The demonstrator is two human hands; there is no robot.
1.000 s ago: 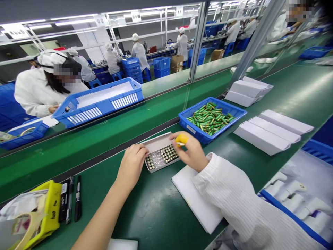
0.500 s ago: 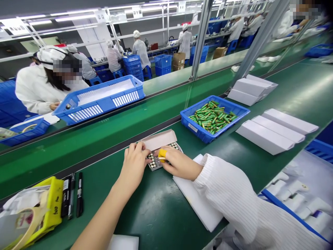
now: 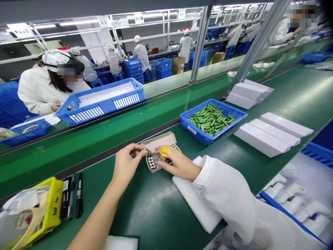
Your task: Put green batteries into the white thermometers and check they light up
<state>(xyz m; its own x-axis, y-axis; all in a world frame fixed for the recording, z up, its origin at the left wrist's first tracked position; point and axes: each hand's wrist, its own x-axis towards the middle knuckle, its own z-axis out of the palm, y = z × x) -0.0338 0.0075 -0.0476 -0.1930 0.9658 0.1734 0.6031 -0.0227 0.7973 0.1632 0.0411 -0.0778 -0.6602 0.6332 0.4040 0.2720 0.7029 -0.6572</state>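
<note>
A small white box (image 3: 159, 141) with its lid flap open lies on the green table, filled with upright batteries (image 3: 154, 160). My left hand (image 3: 126, 164) pinches one green battery (image 3: 147, 150) at the box's left end. My right hand (image 3: 174, 161), in a white sleeve and with a yellow finger cot (image 3: 164, 151) on the index finger, rests on the batteries inside the box, fingers bent over them. A blue bin (image 3: 191, 129) of loose green batteries (image 3: 210, 117) stands behind and to the right.
Closed white boxes (image 3: 273, 133) lie at right, more (image 3: 248, 93) behind the bin. A white foam sheet (image 3: 197, 205) lies under my right forearm. Black markers (image 3: 74, 196) and a yellow tape holder (image 3: 49, 211) are at left. A person in white works across the belt behind a blue crate (image 3: 101, 100).
My right hand came down from above the box onto the batteries. My left hand has lifted off the box's left end and now pinches a single green battery.
</note>
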